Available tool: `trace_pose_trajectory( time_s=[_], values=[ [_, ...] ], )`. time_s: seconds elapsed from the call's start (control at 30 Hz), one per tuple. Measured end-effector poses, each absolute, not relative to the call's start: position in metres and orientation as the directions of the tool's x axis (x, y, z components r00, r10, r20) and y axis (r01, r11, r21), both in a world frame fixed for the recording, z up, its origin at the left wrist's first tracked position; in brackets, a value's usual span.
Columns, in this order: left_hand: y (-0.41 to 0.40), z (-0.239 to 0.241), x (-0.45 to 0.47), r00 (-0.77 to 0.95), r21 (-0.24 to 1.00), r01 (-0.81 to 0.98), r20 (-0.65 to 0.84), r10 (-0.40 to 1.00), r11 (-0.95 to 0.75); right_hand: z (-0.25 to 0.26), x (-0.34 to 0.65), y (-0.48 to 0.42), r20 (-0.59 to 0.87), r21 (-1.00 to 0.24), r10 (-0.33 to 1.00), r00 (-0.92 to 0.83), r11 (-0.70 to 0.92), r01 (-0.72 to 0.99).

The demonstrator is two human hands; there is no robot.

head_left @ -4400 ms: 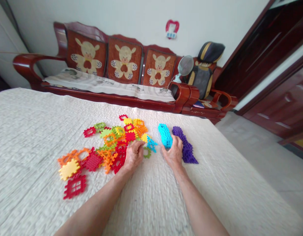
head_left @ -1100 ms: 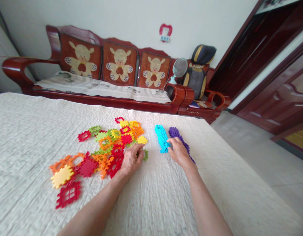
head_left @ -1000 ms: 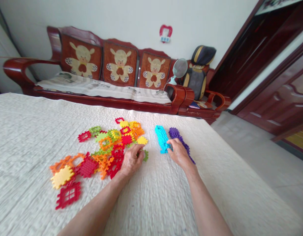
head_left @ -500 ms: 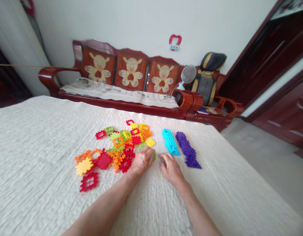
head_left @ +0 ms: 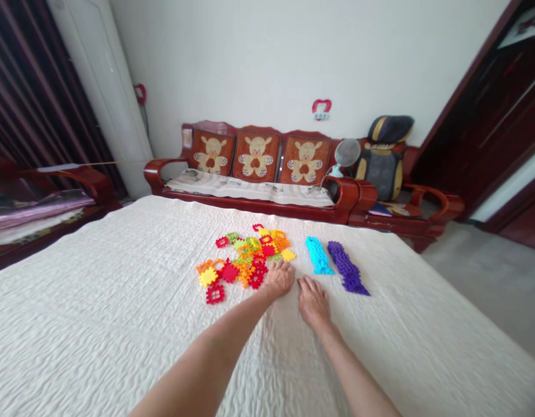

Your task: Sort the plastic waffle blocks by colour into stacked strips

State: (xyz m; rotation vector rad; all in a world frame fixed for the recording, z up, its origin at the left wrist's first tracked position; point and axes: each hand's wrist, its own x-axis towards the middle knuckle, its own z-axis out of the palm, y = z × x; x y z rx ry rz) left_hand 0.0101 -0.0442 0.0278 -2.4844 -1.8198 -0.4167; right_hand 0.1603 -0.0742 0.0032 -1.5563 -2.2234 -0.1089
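My left hand (head_left: pixel 281 278) rests at the right edge of a pile of flat plastic interlocking blocks, its fingers curled down toward the cover. What lies under its fingers, if anything, is hidden. The pile mixes red blocks (head_left: pixel 229 270), orange blocks (head_left: pixel 243 272), yellow blocks (head_left: pixel 288 255) and green blocks (head_left: pixel 239 244). Just to the right, my right hand (head_left: pixel 314 302) is low over the cover, fingers bent but apart, with nothing visible in them. Beyond it lie a light-blue row of blocks (head_left: pixel 319 256) and a purple row of blocks (head_left: pixel 348 269), side by side.
A white quilted cover (head_left: pixel 132 301) spreads under everything. Past its far edge stands a wooden sofa (head_left: pixel 258 202) with bear cushions (head_left: pixel 255 156). A small fan (head_left: pixel 348 153) and a chair with a massage pad (head_left: pixel 382 174) are on the right.
The view has shifted left and up. My left hand now covers the spot where a green block showed at its fingertips. My right hand stays close by, lower on the cover.
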Motion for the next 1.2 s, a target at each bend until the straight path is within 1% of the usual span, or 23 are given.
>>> trace_pose_trajectory(
  time_s=[0.17, 0.33, 0.5, 0.63, 0.77, 0.87, 0.97, 1.1, 1.17, 1.2],
  values=[
    [-0.066, 0.032, -0.012, 0.254, 0.072, 0.959, 0.214, 0.943, -0.275, 0.003, 0.158, -0.081, 0.344, -0.182, 0.915, -0.212, 0.286, 0.941],
    [-0.084, 0.038, -0.034, 0.257, 0.061, 0.959, 0.222, 0.941, -0.276, 0.004, 0.159, -0.084, 0.339, -0.193, 0.916, -0.213, 0.289, 0.938],
    [-0.082, 0.041, -0.039, 0.214, 0.06, 0.971, 0.234, 0.949, -0.233, 0.007, 0.157, -0.086, 0.359, -0.191, 0.911, -0.205, 0.287, 0.939],
    [-0.058, 0.049, -0.026, 0.208, 0.071, 0.971, 0.234, 0.95, -0.23, 0.009, 0.156, -0.087, 0.374, -0.205, 0.906, -0.197, 0.288, 0.936],
    [-0.013, 0.056, -0.006, 0.195, 0.078, 0.973, 0.214, 0.957, -0.216, 0.006, 0.16, -0.082, 0.384, -0.264, 0.908, -0.166, 0.28, 0.923],
    [0.025, 0.055, 0.007, 0.193, 0.081, 0.974, 0.2, 0.96, -0.213, 0.0, 0.164, -0.077, 0.418, -0.303, 0.894, -0.164, 0.307, 0.902],
    [0.058, 0.051, 0.017, 0.167, 0.082, 0.98, 0.141, 0.976, -0.179, -0.005, 0.166, -0.074, 0.453, -0.31, 0.876, -0.169, 0.332, 0.891],
    [0.079, 0.046, 0.02, 0.147, 0.075, 0.986, 0.001, 0.989, -0.146, -0.005, 0.166, -0.074, 0.437, -0.31, 0.884, -0.167, 0.323, 0.894],
    [0.078, 0.045, 0.017, 0.158, 0.055, 0.986, -0.026, 0.987, -0.156, -0.003, 0.165, -0.075, 0.427, -0.31, 0.889, -0.165, 0.316, 0.897],
    [0.076, 0.044, 0.014, 0.169, 0.042, 0.985, -0.016, 0.985, -0.168, -0.002, 0.165, -0.075, 0.423, -0.311, 0.891, -0.165, 0.314, 0.897]
  ],
)
